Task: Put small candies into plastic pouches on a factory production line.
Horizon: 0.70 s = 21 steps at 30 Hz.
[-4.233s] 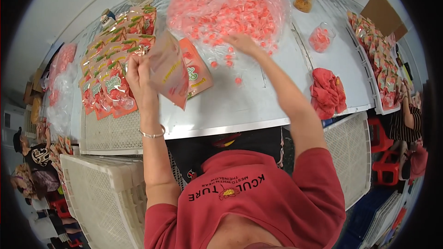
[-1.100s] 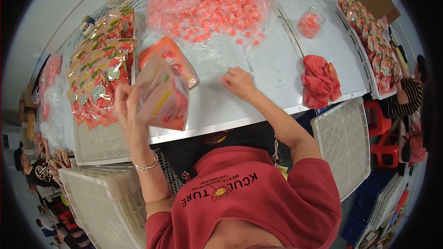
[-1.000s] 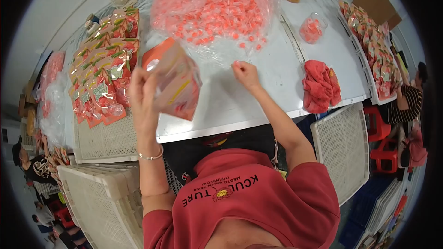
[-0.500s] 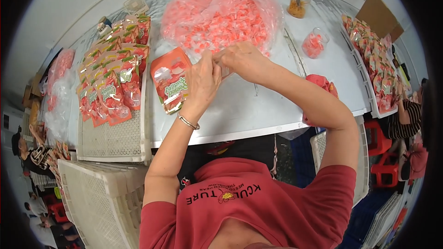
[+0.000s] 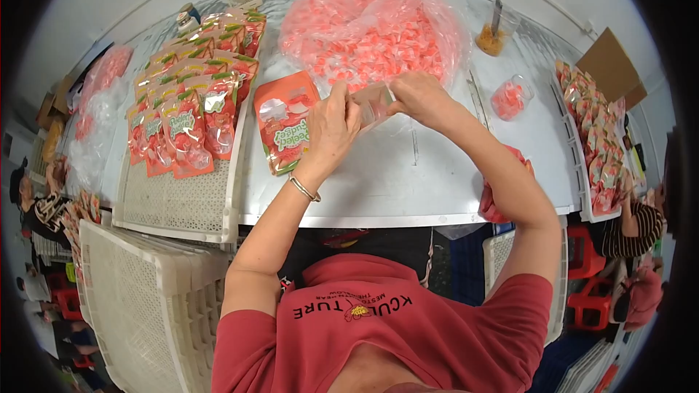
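Observation:
My left hand (image 5: 335,122) and my right hand (image 5: 424,99) hold a pouch (image 5: 373,100) between them over the table. Its mouth is spread, showing a pale inside. The fingers of my left hand pinch its left side, and those of my right hand grip the right edge. Left of my left hand lie flat red printed pouches (image 5: 282,120), partly under that wrist. Just beyond both hands, a large clear plastic bag (image 5: 378,29) lies spread, full of small pink-and-white wrapped sweets.
Filled pouches (image 5: 189,113) stand in rows on a white perforated tray (image 5: 175,204) at left. On the right are a clear jar of pink pieces (image 5: 512,97), a tub with orange bits (image 5: 491,40), a red cloth (image 5: 502,189) and another loaded tray (image 5: 571,153). Other people sit at both sides.
My hands have moved apart, and the pouch between them now gapes where it was narrow before. The whole view has shifted slightly, moving the table's things to the right.

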Motion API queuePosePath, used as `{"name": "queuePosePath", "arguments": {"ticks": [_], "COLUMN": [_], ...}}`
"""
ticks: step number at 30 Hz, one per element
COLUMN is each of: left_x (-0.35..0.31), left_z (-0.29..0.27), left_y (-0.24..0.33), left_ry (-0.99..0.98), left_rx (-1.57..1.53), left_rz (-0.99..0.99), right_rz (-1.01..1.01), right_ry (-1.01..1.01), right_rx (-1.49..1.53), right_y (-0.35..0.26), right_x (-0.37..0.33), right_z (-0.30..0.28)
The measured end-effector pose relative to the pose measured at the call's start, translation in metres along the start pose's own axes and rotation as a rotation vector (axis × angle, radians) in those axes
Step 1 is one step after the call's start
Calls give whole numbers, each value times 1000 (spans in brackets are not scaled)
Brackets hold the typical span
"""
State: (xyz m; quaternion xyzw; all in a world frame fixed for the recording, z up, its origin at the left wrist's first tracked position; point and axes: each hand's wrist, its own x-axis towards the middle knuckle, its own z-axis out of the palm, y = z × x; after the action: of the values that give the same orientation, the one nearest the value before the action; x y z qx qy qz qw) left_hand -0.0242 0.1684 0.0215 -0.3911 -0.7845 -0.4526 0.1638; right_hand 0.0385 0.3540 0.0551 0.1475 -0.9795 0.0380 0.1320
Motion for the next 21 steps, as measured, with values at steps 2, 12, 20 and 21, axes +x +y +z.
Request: {"name": "queuePosePath", "arguments": {"ticks": [2, 12, 20, 21], "left_x": [2, 6, 8, 6], "left_z": [-5, -9, -8, -7], "left_y": [-2, -2, -8, -14], "left_ry": [28, 97, 106, 109], "left_rx": [-29, -94, -347, -349], "left_rz": [2, -72, -229, -227], "right_rz": [21, 203, 129, 127], "right_ry": [66, 467, 713, 712], "right_rx": [-50, 217, 197, 193], "right_y": [5, -38, -56, -54], "right_x": [0, 36, 66, 59], "right_z": [-5, 6, 20, 24]}}
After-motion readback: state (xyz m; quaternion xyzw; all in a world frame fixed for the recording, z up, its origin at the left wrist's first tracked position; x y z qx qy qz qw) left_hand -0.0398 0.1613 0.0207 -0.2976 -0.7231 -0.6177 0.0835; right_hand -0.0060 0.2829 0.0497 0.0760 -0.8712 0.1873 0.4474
